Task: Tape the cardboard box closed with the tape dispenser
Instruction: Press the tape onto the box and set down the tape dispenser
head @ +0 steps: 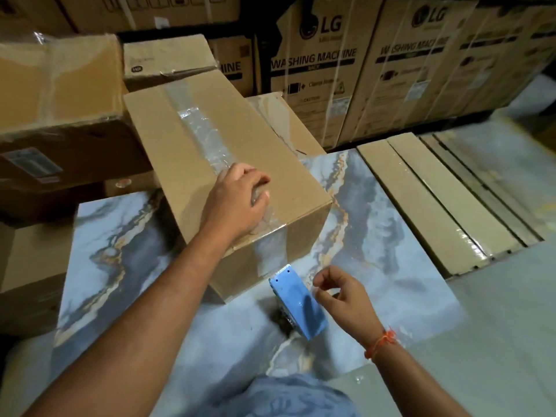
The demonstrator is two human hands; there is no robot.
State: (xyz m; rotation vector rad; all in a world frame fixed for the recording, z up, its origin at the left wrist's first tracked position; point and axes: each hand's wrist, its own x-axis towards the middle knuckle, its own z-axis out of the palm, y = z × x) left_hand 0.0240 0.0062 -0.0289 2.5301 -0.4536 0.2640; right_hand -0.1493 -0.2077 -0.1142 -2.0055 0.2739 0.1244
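A brown cardboard box (192, 139) lies on a marbled blue slab (376, 236), its flaps down. A strip of clear tape (204, 130) runs along the top seam and down the near end face. My left hand (237, 203) presses on the tape at the box's near top edge, fingers slightly curled, holding nothing. The blue tape dispenser (298, 302) is tilted just below the box's near corner, toothed blade toward the box. My right hand (340, 299) hovers beside its right edge with fingers loosely curled and apart, not gripping it.
Taped cartons (60, 82) are stacked at the left and behind the box. Large washing machine cartons (325, 73) line the back. Flat long cartons (427, 200) lie on the floor at the right. My blue-clad knee (288, 395) is at the bottom edge.
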